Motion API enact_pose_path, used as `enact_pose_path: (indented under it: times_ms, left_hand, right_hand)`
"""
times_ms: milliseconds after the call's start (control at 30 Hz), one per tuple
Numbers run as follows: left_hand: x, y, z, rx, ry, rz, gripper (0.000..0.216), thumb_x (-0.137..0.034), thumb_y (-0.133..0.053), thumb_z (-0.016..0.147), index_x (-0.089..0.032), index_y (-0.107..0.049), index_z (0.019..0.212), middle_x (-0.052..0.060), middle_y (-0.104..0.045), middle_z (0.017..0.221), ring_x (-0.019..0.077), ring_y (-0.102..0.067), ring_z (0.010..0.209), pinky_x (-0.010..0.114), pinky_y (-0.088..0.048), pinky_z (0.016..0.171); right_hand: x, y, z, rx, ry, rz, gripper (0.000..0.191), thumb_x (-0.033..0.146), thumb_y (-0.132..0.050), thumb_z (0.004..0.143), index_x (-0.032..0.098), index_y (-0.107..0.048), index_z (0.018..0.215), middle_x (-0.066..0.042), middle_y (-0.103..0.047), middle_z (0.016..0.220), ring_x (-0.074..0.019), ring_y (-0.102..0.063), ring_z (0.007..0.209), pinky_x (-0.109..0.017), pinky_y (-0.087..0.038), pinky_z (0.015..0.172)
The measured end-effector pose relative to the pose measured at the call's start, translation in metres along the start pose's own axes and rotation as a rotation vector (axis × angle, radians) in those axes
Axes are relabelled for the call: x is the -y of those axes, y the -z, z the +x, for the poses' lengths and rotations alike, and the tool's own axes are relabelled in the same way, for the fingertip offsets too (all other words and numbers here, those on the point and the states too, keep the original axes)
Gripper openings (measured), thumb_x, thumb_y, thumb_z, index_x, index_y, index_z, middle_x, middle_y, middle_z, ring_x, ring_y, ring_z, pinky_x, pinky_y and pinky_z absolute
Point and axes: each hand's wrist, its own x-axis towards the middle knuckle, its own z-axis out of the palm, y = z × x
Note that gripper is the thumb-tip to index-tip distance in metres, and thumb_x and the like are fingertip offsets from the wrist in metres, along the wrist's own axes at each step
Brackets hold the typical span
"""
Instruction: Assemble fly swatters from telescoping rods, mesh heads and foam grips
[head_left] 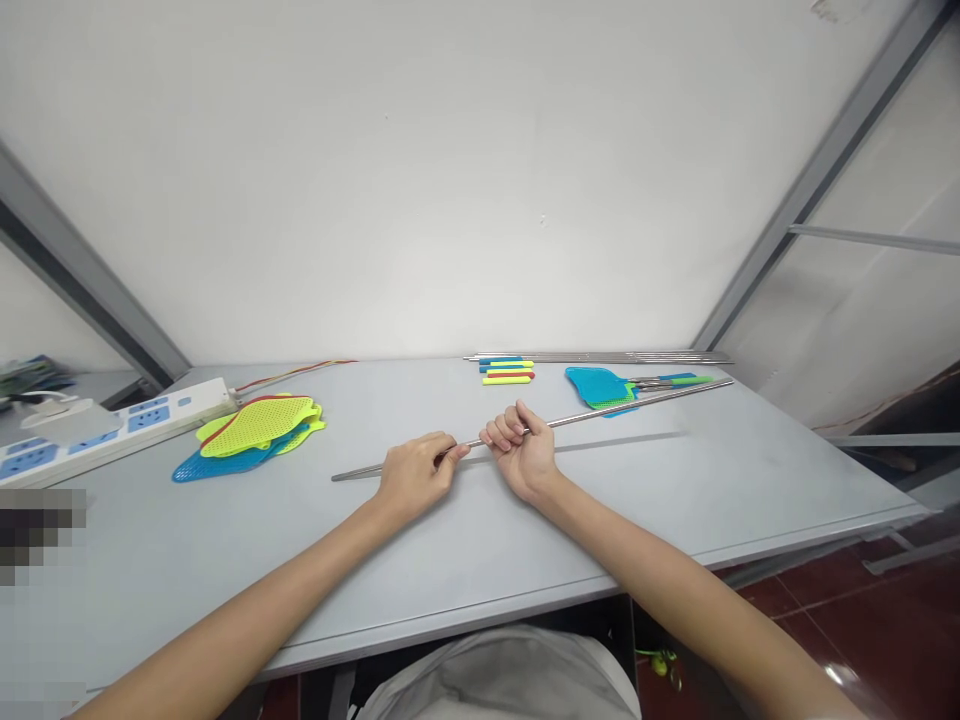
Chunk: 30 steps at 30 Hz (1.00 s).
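A long, thin metal rod point(637, 401) slants over the grey table, its left end low and its right end raised above the surface. My left hand point(418, 476) is closed around it near the left end, back of the hand upward. A short way to the right, my right hand point(526, 456) grips the same rod with curled fingers and the palm side turned up. Beyond the right hand lie fly swatters point(596, 384) with blue and green heads and metal shafts. Several coloured plastic handles point(508, 380) lie in a small stack behind my hands.
On the left, yellow and blue fly swatter heads point(259, 426) are piled beside a white power strip point(161, 420). More metal rods point(585, 357) lie along the back wall. The table point(360, 590) ends at a front edge near my lap.
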Motion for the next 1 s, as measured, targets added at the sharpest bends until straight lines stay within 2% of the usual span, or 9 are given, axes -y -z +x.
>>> enact_pose_path:
  times_ms: [600, 900, 1000]
  left_hand:
    - [0.0, -0.001, 0.003, -0.037, 0.001, -0.04, 0.041, -0.046, -0.026, 0.08, -0.019, -0.043, 0.055, -0.003, -0.052, 0.056, 0.0111, -0.044, 0.052, 0.023, -0.023, 0.047]
    - [0.005, 0.003, 0.009, 0.055, -0.061, -0.073, 0.041, -0.048, -0.026, 0.08, -0.02, -0.045, 0.057, -0.003, -0.05, 0.056, 0.0113, -0.045, 0.053, 0.022, -0.026, 0.047]
    - [0.008, 0.005, 0.01, 0.066, -0.08, -0.078, 0.041, -0.049, -0.024, 0.08, -0.02, -0.049, 0.064, -0.002, -0.052, 0.062, 0.0125, -0.048, 0.059, 0.022, -0.03, 0.051]
  right_hand:
    - [0.013, -0.002, 0.003, 0.025, -0.045, -0.001, 0.036, 0.028, -0.038, 0.079, 0.017, -0.032, 0.046, 0.005, -0.021, 0.043, -0.0087, -0.026, 0.042, -0.027, -0.032, 0.053]
    - [0.011, 0.006, 0.008, -0.006, -0.033, 0.042, 0.034, 0.027, -0.037, 0.079, 0.017, -0.032, 0.047, 0.005, -0.022, 0.043, -0.0086, -0.026, 0.042, -0.026, -0.032, 0.052]
    - [0.011, 0.006, 0.009, -0.021, -0.019, 0.049, 0.033, 0.026, -0.037, 0.079, 0.017, -0.031, 0.048, 0.005, -0.022, 0.044, -0.0085, -0.027, 0.042, -0.026, -0.032, 0.052]
